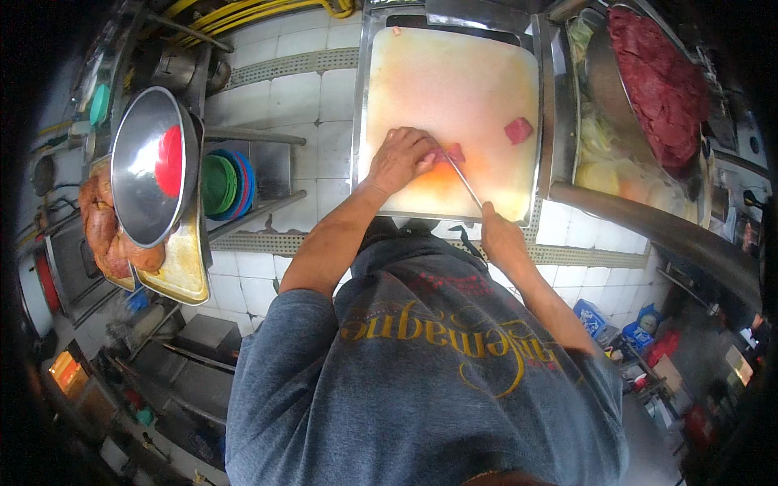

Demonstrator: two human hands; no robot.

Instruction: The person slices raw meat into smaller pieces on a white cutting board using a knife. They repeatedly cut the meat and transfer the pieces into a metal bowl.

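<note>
A white cutting board (450, 73) with orange and yellow stains lies before me. My left hand (404, 155) presses down on a small piece of red raw meat (454, 153) at the board's near half, its fingers partly covering the meat. My right hand (501, 234) grips a knife (467, 181) by the handle. The blade points up and left, its front part at the meat beside my left fingertips. Another chunk of raw meat (518, 130) lies apart near the board's right edge. A small scrap (397, 31) sits at the far left corner.
To the right, a large heap of raw red meat (659, 91) fills a metal container beside cut vegetables (592, 164). On the left, a steel bowl (143, 200) with a red item stands over a metal tray (176, 267) and marinated meat (103, 225). Green and blue plates (228, 185) sit lower.
</note>
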